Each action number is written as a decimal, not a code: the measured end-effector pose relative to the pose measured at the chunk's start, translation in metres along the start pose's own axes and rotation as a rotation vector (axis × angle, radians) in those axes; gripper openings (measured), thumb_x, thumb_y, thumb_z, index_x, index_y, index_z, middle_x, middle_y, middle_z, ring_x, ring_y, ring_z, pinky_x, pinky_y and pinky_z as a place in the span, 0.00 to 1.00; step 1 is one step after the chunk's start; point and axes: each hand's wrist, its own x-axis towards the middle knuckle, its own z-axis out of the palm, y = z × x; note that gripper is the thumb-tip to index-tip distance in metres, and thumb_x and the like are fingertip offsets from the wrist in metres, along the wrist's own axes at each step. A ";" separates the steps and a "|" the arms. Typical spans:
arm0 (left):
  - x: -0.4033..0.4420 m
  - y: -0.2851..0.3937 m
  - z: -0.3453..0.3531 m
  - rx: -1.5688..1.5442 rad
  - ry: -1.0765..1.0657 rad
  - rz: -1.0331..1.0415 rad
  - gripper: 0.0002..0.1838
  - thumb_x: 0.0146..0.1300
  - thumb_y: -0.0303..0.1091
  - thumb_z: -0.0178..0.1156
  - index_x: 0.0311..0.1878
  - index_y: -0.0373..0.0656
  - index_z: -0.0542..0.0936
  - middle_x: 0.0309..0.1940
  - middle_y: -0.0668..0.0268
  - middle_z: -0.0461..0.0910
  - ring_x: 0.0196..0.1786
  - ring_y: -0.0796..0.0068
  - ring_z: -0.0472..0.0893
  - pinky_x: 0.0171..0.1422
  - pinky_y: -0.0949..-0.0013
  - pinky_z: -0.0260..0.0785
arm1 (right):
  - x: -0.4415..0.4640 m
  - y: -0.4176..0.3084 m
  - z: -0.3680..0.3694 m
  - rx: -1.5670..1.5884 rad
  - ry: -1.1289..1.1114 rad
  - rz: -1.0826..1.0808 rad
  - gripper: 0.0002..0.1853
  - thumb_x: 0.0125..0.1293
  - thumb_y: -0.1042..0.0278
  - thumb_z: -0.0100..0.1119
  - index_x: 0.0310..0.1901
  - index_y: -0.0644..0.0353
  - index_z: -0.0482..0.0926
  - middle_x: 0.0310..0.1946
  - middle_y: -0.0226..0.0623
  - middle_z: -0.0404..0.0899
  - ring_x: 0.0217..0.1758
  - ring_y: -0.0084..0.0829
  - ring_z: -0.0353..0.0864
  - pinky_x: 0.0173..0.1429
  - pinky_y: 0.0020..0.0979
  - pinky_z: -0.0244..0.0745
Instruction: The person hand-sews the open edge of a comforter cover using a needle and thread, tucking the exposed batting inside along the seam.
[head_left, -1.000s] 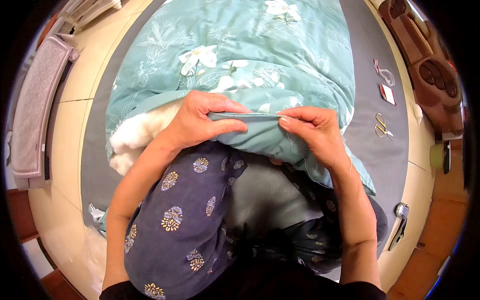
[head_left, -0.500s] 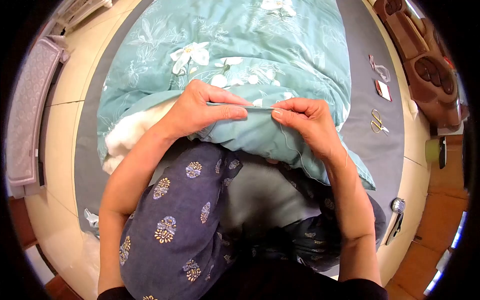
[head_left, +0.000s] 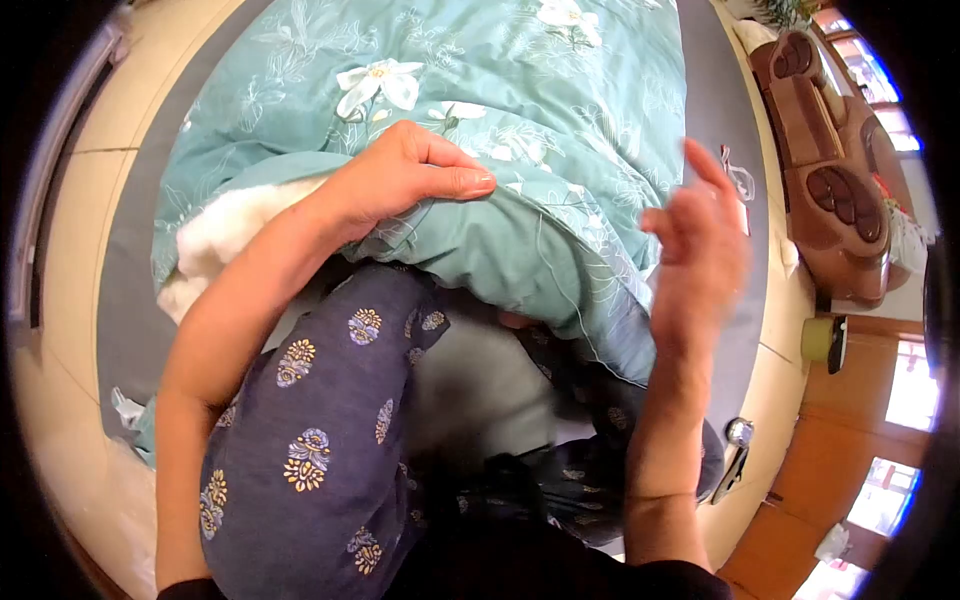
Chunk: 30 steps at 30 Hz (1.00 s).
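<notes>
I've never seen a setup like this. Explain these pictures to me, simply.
There is no machine here: these are a person's two bare hands. Every picture comes from one camera worn on the head, looking forward and down, so you also see the person's own patterned trousers. A green floral cover lies over a grey mat, with white fluffy material showing at the left. The left hand pinches a fold of the cover. The right hand is raised to the right, blurred, so I can't tell whether it holds anything.

Open air between left hand and right hand, thread below.
</notes>
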 end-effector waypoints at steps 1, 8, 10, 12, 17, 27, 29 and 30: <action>0.000 0.001 0.000 0.009 -0.006 0.001 0.14 0.61 0.35 0.66 0.46 0.36 0.86 0.37 0.66 0.86 0.42 0.82 0.80 0.51 0.76 0.72 | 0.001 -0.005 -0.021 0.305 -0.169 0.026 0.18 0.74 0.65 0.47 0.57 0.70 0.72 0.24 0.24 0.63 0.23 0.16 0.64 0.29 0.23 0.68; 0.000 -0.002 -0.002 -0.021 -0.046 0.057 0.14 0.62 0.36 0.66 0.46 0.36 0.86 0.38 0.66 0.86 0.41 0.82 0.81 0.51 0.76 0.72 | -0.039 -0.011 0.012 0.143 -0.626 0.468 0.11 0.74 0.70 0.49 0.48 0.69 0.76 0.23 0.27 0.68 0.18 0.16 0.64 0.24 0.21 0.71; -0.003 -0.002 -0.002 -0.017 -0.032 0.070 0.15 0.62 0.37 0.66 0.45 0.36 0.86 0.38 0.66 0.86 0.41 0.82 0.80 0.50 0.76 0.72 | -0.039 0.001 0.013 -0.013 -0.652 0.440 0.10 0.74 0.70 0.51 0.46 0.68 0.77 0.25 0.29 0.72 0.19 0.17 0.68 0.26 0.21 0.74; -0.003 -0.003 -0.003 -0.014 -0.024 0.073 0.15 0.61 0.37 0.67 0.44 0.35 0.86 0.37 0.66 0.86 0.41 0.81 0.80 0.50 0.76 0.72 | -0.036 0.016 0.004 -0.229 -0.670 0.313 0.09 0.73 0.71 0.52 0.45 0.67 0.78 0.26 0.31 0.76 0.21 0.18 0.72 0.28 0.22 0.74; 0.001 -0.003 -0.003 -0.017 -0.020 0.055 0.16 0.60 0.38 0.67 0.42 0.34 0.86 0.37 0.66 0.85 0.41 0.81 0.80 0.50 0.76 0.71 | -0.019 0.020 -0.002 -0.423 -0.564 0.213 0.07 0.71 0.71 0.54 0.44 0.63 0.80 0.26 0.29 0.79 0.20 0.16 0.73 0.24 0.21 0.69; 0.001 -0.004 -0.003 -0.049 0.014 -0.012 0.16 0.62 0.38 0.66 0.44 0.34 0.85 0.38 0.66 0.85 0.44 0.81 0.79 0.54 0.74 0.69 | -0.006 0.022 -0.005 -0.420 -0.596 0.177 0.09 0.67 0.71 0.60 0.43 0.65 0.85 0.28 0.31 0.84 0.29 0.13 0.74 0.33 0.20 0.69; 0.000 -0.004 -0.002 -0.044 0.020 -0.013 0.16 0.61 0.39 0.66 0.44 0.34 0.85 0.38 0.66 0.85 0.43 0.81 0.79 0.54 0.74 0.69 | -0.009 0.023 -0.006 -0.441 -0.585 0.103 0.09 0.66 0.73 0.62 0.44 0.66 0.85 0.30 0.33 0.86 0.32 0.13 0.75 0.37 0.20 0.72; -0.001 -0.003 -0.002 -0.042 0.022 -0.018 0.16 0.61 0.39 0.66 0.44 0.34 0.85 0.38 0.66 0.85 0.43 0.81 0.79 0.54 0.74 0.69 | -0.010 0.022 -0.006 -0.437 -0.582 0.126 0.09 0.65 0.73 0.62 0.44 0.67 0.85 0.31 0.33 0.86 0.33 0.14 0.76 0.39 0.20 0.72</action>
